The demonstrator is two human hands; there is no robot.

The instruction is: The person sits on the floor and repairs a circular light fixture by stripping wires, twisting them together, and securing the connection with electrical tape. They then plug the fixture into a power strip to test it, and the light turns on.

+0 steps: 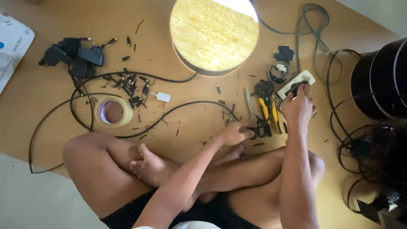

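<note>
I sit cross-legged on a brown board. My left hand (234, 132) reaches forward and its fingers close on the black handles of a pair of scissors (250, 106), whose blade points away from me. Beside them lie yellow-handled crimping pliers (269, 108). My right hand (298, 107) is farther right. It grips a black plug (297, 87) at a white socket block (302, 77), which lies tilted on the board.
A round lit lamp (214, 34) stands at the top middle, with a tape roll (113, 111) at left. There are also black power adapters (74, 55), several small black connectors (131, 85), black cable loops (182, 106), a small round cup (280, 72), a printed paper (10, 46) and black cylinders (381, 85).
</note>
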